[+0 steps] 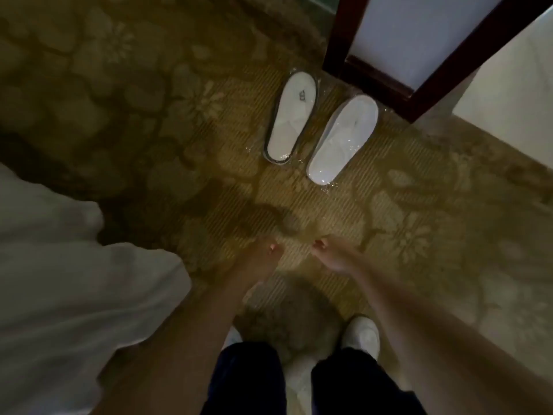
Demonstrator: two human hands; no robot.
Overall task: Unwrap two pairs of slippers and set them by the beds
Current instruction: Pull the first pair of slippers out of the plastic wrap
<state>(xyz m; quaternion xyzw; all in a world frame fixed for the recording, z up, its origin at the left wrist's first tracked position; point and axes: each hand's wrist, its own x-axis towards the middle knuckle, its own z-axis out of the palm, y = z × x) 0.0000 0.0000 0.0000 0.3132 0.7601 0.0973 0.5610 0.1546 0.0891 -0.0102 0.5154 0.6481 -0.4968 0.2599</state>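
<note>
Two plastic-wrapped slipper packs (320, 127) are seen at 12 o'clock on the carpet (149, 115), beside a dark wooden nightstand (374, 79). Left hand (263, 256) and right hand (335, 256) are empty, fingers loosely curled. Packs judged light, film slippery; a pinch at the film edge is advised.

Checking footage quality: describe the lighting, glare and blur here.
Head view: dim and yellowish; glare glints off the plastic on the two slippers; the bedding at left lies in shadow; both hands, left and right, look soft and blurred.
</note>
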